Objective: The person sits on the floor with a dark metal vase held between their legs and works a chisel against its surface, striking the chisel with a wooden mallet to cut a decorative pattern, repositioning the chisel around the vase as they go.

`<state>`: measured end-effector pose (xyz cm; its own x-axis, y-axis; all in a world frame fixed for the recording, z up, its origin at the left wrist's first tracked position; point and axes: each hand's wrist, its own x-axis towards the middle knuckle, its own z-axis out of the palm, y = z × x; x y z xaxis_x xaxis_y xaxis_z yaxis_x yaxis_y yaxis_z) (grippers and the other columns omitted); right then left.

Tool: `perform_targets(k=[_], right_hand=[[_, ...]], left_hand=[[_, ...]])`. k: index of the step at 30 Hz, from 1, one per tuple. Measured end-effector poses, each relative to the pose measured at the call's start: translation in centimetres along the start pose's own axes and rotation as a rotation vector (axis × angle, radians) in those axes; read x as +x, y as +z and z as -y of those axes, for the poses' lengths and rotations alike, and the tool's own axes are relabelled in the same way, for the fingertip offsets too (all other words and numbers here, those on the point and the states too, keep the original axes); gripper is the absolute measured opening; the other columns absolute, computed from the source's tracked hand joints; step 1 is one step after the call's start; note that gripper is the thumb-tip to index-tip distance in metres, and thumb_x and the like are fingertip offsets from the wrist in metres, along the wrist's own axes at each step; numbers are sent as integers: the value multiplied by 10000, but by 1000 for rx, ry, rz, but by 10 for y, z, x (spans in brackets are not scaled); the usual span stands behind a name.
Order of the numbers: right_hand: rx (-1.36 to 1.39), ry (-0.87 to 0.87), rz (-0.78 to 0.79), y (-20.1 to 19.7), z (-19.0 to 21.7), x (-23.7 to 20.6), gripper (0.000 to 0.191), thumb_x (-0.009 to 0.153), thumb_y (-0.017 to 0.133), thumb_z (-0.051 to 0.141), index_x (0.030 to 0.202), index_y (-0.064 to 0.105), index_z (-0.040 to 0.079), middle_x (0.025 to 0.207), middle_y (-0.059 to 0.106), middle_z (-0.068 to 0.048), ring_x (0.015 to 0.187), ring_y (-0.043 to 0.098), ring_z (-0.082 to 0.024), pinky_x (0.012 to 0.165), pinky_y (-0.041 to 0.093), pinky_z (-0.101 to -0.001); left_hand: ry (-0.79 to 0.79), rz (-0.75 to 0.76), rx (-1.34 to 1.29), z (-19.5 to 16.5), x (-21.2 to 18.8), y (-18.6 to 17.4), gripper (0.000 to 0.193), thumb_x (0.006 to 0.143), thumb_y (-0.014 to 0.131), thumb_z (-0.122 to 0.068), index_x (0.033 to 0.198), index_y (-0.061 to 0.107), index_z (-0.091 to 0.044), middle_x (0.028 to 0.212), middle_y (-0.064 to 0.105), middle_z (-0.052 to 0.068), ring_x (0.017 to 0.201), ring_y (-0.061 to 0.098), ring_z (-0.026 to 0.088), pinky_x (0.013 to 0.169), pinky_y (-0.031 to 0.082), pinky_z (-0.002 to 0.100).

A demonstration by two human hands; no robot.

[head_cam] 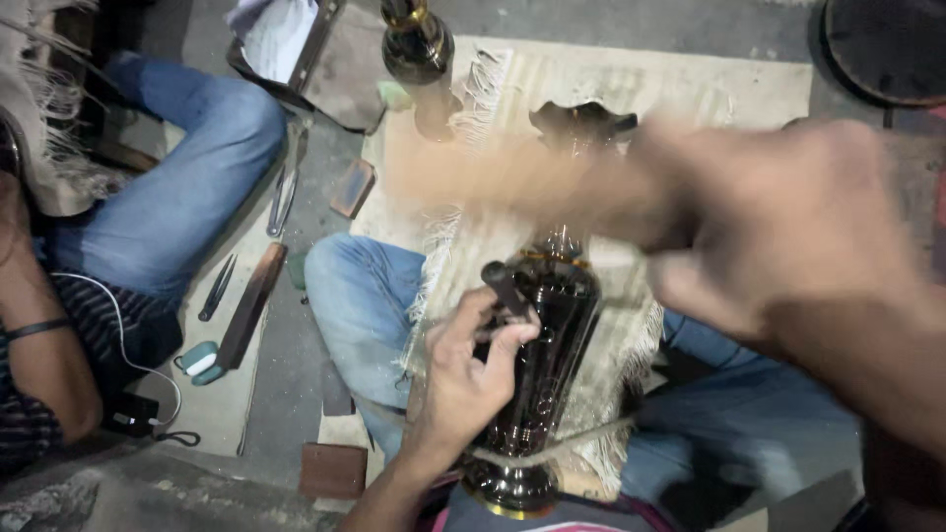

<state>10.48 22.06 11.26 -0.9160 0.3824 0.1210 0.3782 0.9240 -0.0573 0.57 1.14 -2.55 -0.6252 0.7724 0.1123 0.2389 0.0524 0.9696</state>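
Observation:
A dark, glossy metal vase (547,374) with fine engraved patterns and a gold base lies lengthwise across my lap, its fluted mouth pointing away. My left hand (463,369) is closed around a short dark chisel (505,286) whose tip rests on the vase's shoulder. My right hand (778,227) is raised close to the camera and heavily blurred. It grips a wooden stick or mallet (493,177) that smears across the view above the vase. A thin cord (581,438) loops around the vase near its base.
A fringed beige cloth (690,84) lies under the vase. Another person in jeans (187,177) sits at left, forearm (44,355) in view. Tongs (284,192), a flat wooden bar (251,305) and small blocks (333,470) lie on the floor. A second dark vase (416,44) stands at the top.

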Motion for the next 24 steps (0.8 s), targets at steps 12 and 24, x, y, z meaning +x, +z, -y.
perform_targets(k=[12,24], right_hand=[[456,92,35,45,-53,-38,322,636,681,100,956,715,112,751,728,-57,691,691,-163,619,583,-333],[605,267,-303,72,-56,-89,230,707,790,137,889,664,74,855,712,-124,809,732,-217,747,574,-323]], left_hand=[[188,181,103,-4,16,-13,257,919,691,-41,1167,673,22,1070,724,184,996,728,340,856,569,368],[296,494,113,-11,39,-25,298,899,691,-43,1194,697,-8,1045,734,141,982,696,319,887,557,389]])
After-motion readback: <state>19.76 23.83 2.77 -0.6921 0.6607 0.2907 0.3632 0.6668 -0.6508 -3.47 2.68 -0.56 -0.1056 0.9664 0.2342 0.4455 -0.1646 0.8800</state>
